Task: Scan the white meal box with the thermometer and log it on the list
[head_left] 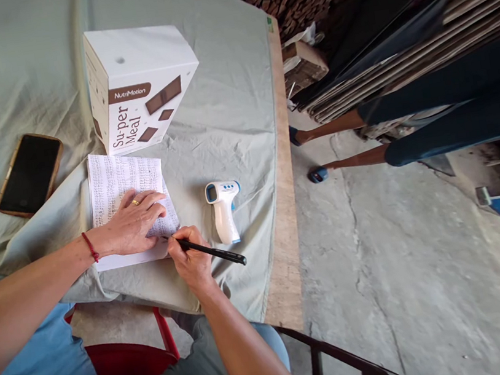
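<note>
My left hand point(133, 224) lies flat on a written sheet of paper point(113, 179), with a ring on one finger and a red thread at the wrist. My right hand point(189, 259) grips a black pen point(215, 253), whose tip touches the lower right corner of the paper. The sheet rests on a pale green cloth point(230, 109) that covers the table.
A white NutriMotion Su-per Meal box point(137, 85) stands behind the paper. A dark phone point(29, 175) lies at the left. A white infrared thermometer point(223, 207) lies right of the paper. Beyond the table edge point(287, 207) are another person's legs point(431, 124) and stacked boards. A red chair point(125, 360) is below.
</note>
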The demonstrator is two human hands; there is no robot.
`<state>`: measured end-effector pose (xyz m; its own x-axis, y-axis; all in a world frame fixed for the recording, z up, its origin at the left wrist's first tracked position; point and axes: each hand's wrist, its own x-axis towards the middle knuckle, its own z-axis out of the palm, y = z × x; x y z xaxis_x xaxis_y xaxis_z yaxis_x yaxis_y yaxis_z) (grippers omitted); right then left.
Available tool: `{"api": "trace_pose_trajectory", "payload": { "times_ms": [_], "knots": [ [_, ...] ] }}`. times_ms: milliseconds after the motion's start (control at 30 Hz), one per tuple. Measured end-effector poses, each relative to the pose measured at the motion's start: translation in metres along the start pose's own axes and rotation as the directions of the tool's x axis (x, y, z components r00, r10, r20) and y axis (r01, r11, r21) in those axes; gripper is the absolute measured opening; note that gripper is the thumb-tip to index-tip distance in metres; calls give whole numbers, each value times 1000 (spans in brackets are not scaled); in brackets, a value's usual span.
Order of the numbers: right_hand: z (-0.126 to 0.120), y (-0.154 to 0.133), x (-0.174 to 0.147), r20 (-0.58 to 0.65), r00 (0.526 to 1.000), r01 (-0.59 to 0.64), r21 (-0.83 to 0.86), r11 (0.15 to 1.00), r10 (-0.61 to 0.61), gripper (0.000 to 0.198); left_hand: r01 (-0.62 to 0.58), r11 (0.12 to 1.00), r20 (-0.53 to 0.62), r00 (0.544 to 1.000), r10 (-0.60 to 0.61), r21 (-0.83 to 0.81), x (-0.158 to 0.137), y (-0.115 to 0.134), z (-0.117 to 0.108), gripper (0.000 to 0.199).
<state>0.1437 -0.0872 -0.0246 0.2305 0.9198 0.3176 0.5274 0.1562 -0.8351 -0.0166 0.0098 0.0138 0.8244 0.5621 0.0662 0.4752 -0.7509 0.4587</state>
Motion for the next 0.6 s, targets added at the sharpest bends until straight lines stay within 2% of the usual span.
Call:
{"api": "trace_pose_trajectory", "payload": {
  "times_ms": [133, 300, 500, 600],
  "knots": [
    [0, 0, 0, 8, 1000, -25, -14, 1000, 25, 9, -10, 1000, -26, 1000, 10, -13, 0, 0, 0, 23],
    [-1, -1, 1, 4, 1000, -10, 21, 1000, 10, 10, 14, 1000, 11, 1000, -14, -10, 0, 1, -1, 25],
    [0, -3, 2, -73, 997, -28, 48, 998, 31, 10, 19, 1000, 26, 999, -19, -4, 1, 1, -2, 25],
    [1, -2, 2, -39, 999, -28, 16, 999, 29, 12, 15, 1000, 20, 1000, -15, 0, 1, 1, -2, 26]
  ]
}}
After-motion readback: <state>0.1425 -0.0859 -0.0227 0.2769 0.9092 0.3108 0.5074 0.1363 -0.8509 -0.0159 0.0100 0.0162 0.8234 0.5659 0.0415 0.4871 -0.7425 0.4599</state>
